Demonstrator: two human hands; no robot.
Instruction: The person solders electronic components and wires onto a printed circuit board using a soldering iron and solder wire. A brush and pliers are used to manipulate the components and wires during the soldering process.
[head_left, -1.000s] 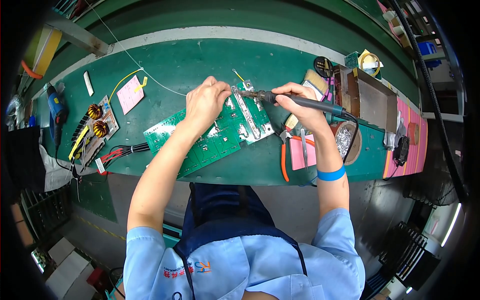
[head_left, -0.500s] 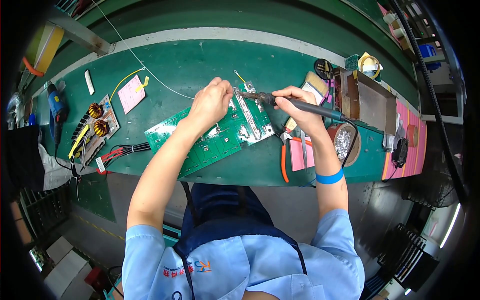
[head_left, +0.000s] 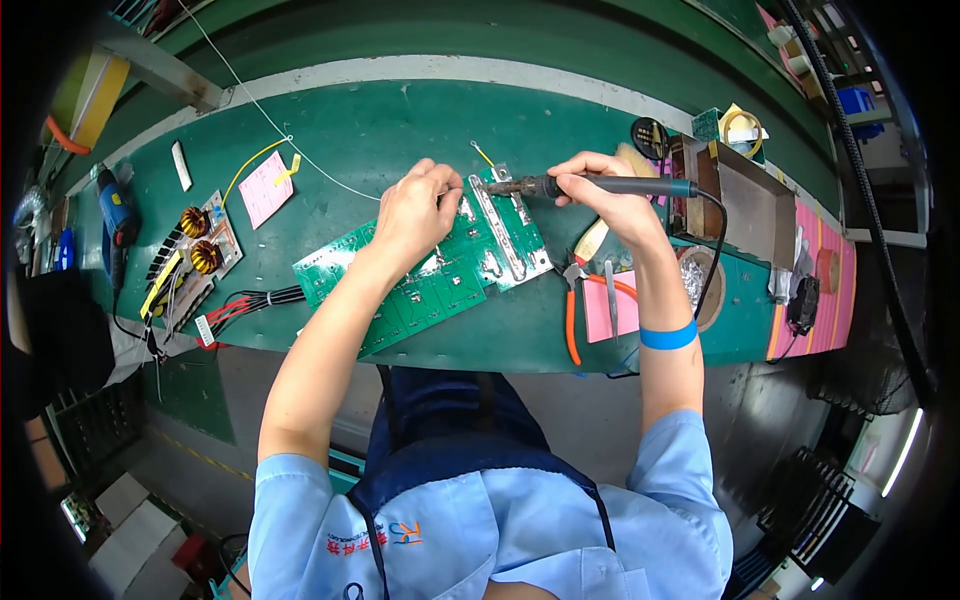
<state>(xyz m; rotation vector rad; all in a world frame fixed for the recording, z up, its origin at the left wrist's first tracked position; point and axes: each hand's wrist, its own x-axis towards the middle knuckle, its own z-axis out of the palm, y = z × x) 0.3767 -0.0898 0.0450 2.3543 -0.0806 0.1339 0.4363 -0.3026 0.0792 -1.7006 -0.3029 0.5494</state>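
My right hand (head_left: 608, 197) is wrapped round a soldering iron (head_left: 640, 186) with a dark handle. The iron's tip meets the upper part of a green circuit board (head_left: 425, 300), beside a long silver solder strip (head_left: 497, 228). Pinched in my left hand (head_left: 420, 208), just above the board, is a thin solder wire (head_left: 338, 183) that runs up to the upper left. Its end is hidden by my fingers. The board lies solder side up, and a bundle of red and black leads (head_left: 255, 300) comes out from its left side.
On the left lie a second board with copper coils (head_left: 205, 257), a pink paper (head_left: 265, 188) and a blue heat gun (head_left: 118, 212). Orange-handled cutters (head_left: 572, 310), tweezers (head_left: 611, 297) and a pink pad (head_left: 596, 312) are near my right forearm. A brown box (head_left: 745, 205) stands farther right.
The soldering iron's handle has swung up to nearly level, and my right hand has risen slightly with it. The tip has shifted a little right. My left hand stays almost in place.
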